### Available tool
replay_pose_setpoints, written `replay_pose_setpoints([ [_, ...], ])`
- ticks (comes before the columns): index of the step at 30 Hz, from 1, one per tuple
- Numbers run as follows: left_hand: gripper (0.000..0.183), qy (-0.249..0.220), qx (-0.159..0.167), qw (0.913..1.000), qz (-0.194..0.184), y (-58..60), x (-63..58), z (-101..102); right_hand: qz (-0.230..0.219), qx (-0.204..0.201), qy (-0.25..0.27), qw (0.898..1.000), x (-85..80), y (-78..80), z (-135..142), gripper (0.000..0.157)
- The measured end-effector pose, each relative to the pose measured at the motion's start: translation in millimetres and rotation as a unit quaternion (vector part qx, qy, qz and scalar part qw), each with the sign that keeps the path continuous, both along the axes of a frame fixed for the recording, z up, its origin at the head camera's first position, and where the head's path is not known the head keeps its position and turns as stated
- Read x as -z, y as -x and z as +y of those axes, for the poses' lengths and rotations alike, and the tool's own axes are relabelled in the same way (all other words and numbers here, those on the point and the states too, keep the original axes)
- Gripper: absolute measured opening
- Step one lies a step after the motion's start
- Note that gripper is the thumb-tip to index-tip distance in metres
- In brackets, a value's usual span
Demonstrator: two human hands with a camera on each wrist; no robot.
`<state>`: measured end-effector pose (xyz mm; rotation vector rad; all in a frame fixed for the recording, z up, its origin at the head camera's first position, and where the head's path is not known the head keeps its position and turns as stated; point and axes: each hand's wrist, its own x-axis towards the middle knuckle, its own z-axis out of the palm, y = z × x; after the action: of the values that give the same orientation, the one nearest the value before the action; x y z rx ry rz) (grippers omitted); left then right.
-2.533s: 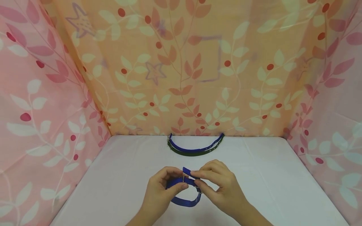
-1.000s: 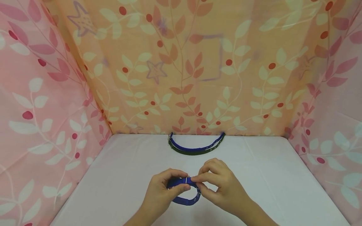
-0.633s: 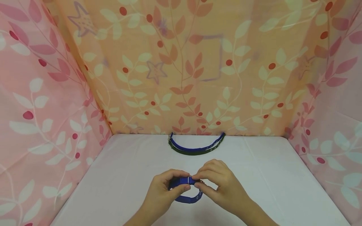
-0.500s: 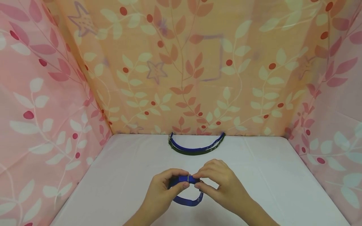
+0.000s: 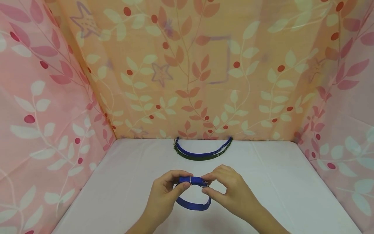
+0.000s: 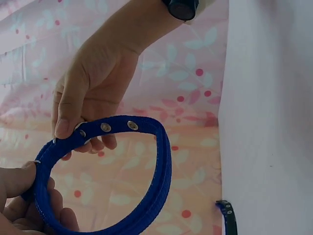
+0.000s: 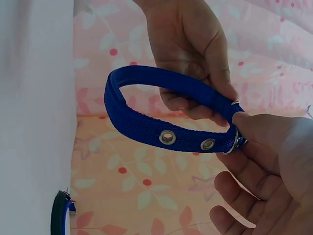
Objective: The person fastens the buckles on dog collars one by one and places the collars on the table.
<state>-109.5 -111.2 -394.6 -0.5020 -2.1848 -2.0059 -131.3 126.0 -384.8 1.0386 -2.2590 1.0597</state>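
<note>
A blue collar (image 5: 193,206), closed into a ring, is held up above the table by both hands. My left hand (image 5: 165,193) pinches its band just left of a thin metal keeper loop (image 5: 191,180). At the buckle (image 5: 205,184), my right hand (image 5: 230,190) pinches the collar between thumb and index finger. In the left wrist view, several metal eyelets (image 6: 106,127) show along the collar's band. In the right wrist view, the eyelet (image 7: 167,137) nearest the middle is uncovered, and the fingers partly hide the buckle.
At the back of the white table (image 5: 131,175), a second blue collar (image 5: 193,153) and a dark green collar (image 5: 201,159) lie curved side by side against the patterned back cloth (image 5: 187,81). Pink leaf-patterned cloths (image 5: 52,136) stand at both sides.
The strap's blue tip, earlier sticking up in the right fingers, now lies flat through the keeper. The right fingers have shifted to the buckle; both hands have raised and tilted the collar slightly.
</note>
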Motion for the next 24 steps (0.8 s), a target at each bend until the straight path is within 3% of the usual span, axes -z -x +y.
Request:
replay_pose_setpoints([
  [8, 0.02, -0.013, -0.009, 0.9998, -0.008, -0.3, -2.6, -2.8, 0.005, 0.01, 0.009, 1.0, -2.3, -0.3, -0.6, 0.033],
  [14, 0.023, -0.026, 0.001, 0.9995, -0.015, -1.1, -5.0, -3.1, -0.027, -0.003, 0.033, 0.999, -1.9, -0.6, -0.8, 0.028],
  [20, 0.023, 0.001, -0.017, 0.9995, -0.028, 0.4, -4.7, -1.4, -0.036, 0.03, 0.065, 0.997, -1.7, 0.4, 2.7, 0.029],
  [24, 0.033, 0.039, -0.03, 0.9981, -0.037, 1.9, -2.7, 0.0, -0.061, 0.06, 0.088, 0.992, -3.0, 0.1, 4.4, 0.028],
])
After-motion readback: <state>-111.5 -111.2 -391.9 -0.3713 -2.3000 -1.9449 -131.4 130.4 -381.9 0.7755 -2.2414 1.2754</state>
